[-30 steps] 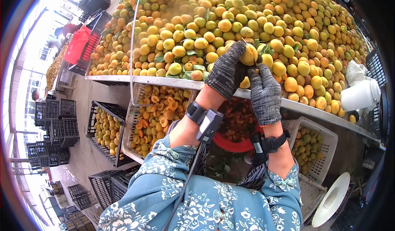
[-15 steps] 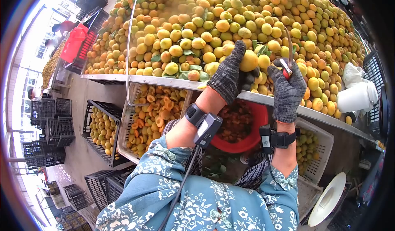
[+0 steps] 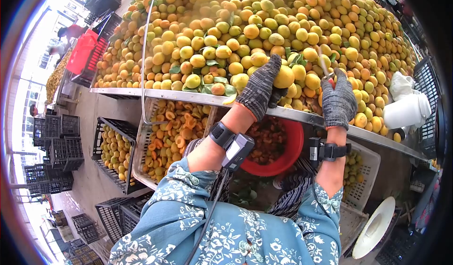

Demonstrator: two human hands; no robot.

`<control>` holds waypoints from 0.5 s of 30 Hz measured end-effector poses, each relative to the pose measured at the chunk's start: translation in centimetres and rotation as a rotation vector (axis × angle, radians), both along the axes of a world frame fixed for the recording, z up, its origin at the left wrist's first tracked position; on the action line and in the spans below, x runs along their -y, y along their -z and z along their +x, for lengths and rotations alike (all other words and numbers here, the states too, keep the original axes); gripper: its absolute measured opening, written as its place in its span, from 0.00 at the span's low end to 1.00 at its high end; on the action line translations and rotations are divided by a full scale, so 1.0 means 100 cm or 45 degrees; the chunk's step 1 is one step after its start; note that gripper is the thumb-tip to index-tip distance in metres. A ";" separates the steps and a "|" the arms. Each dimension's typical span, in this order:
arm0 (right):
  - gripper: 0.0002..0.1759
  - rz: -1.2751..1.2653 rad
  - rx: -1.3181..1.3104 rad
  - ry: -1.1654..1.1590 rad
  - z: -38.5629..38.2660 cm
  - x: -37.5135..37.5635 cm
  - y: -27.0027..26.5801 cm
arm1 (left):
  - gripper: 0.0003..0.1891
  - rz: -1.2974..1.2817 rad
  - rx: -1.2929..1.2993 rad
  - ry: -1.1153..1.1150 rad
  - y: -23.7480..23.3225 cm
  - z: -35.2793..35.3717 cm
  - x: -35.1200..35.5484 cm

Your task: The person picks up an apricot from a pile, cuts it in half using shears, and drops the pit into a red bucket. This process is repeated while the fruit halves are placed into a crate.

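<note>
My left hand (image 3: 262, 86), in a dark grey knitted glove, is closed on a yellow apricot (image 3: 283, 77) at the near edge of a big heap of apricots (image 3: 212, 33). To its right my right hand (image 3: 339, 97), gloved the same way, grips a small knife (image 3: 323, 63) with a red handle; its curved blade points up and away and looks blurred. A gap separates the knife from the held apricot. Green leaves (image 3: 296, 59) lie among the fruit just beyond my hands.
Below the metal table edge (image 3: 188, 95) stand a red basin (image 3: 295, 147) of dark pieces, a crate of halved apricots (image 3: 140, 158) and a pale crate (image 3: 373, 163). A white container (image 3: 408, 111) sits at right. Black crates (image 3: 66, 151) and people are far left.
My right hand with the knife has moved right, away from the held apricot. My left hand still holds the apricot and has moved slightly down. The view has shifted a little.
</note>
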State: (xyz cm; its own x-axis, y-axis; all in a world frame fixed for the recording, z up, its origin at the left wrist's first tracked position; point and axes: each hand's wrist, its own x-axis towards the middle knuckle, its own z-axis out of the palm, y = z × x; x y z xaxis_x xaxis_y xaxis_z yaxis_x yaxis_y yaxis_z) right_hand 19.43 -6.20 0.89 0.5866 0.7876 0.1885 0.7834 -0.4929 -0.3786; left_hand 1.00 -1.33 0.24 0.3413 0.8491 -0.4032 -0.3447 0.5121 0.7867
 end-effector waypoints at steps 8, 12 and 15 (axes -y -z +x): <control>0.21 0.941 -0.372 -0.826 -0.048 0.003 -0.006 | 0.15 -0.391 0.391 -0.060 0.011 0.010 -0.002; 0.22 0.818 -0.207 -0.960 -0.063 0.004 -0.001 | 0.14 -0.444 0.604 -0.021 0.001 0.010 0.009; 0.22 0.810 -0.042 -0.938 -0.065 0.006 0.002 | 0.19 -0.365 0.563 0.187 0.010 0.006 0.006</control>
State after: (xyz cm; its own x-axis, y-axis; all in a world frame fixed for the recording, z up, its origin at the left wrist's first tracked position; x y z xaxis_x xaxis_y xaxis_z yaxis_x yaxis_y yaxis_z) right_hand 12.98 -6.78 0.71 0.0002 0.7161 0.6980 0.7980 0.4205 -0.4316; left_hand 1.59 -1.93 -0.76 0.6374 0.6570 -0.4026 -0.5195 0.7523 0.4052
